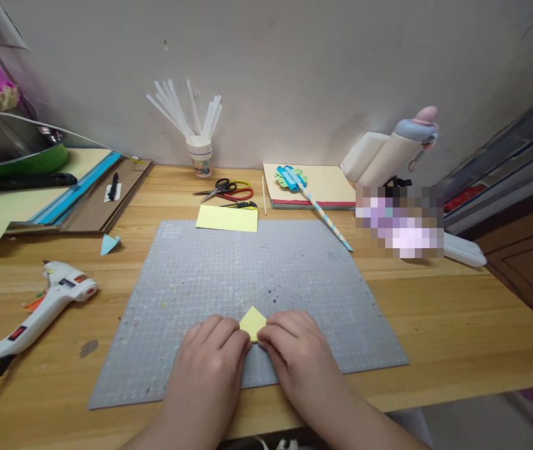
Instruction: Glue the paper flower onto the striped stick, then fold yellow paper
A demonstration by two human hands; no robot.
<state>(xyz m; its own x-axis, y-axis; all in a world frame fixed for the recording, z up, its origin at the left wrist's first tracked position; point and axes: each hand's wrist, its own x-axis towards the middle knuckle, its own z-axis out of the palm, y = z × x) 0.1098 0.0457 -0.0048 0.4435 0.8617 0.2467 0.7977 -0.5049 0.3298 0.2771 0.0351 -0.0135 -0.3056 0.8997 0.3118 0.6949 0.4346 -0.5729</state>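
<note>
Near the front of the grey cutting mat (pixel 163 300) lies a small piece of yellow paper (pixel 253 322), its visible part a triangle with the point facing away from me. My left hand (pixel 213 356) pinches its left corner, and my right hand (pixel 297 350) pinches the right one. The fingers of both hands are closed on the paper, and they hide its side edges. A flat yellow paper strip (pixel 227 219) rests at the mat's far edge, partly over a yellow-and-black utility knife (pixel 243 205).
Left of the mat are a white glue gun (pixel 44 306) with a cord and a blue paper scrap (pixel 109 244). Behind stand scissors (pixel 222 189), paper cups (pixel 199 156) holding white straws, and a blue-green paper flower (pixel 291 178) on a striped stick. A bottle (pixel 395 150) leans at right.
</note>
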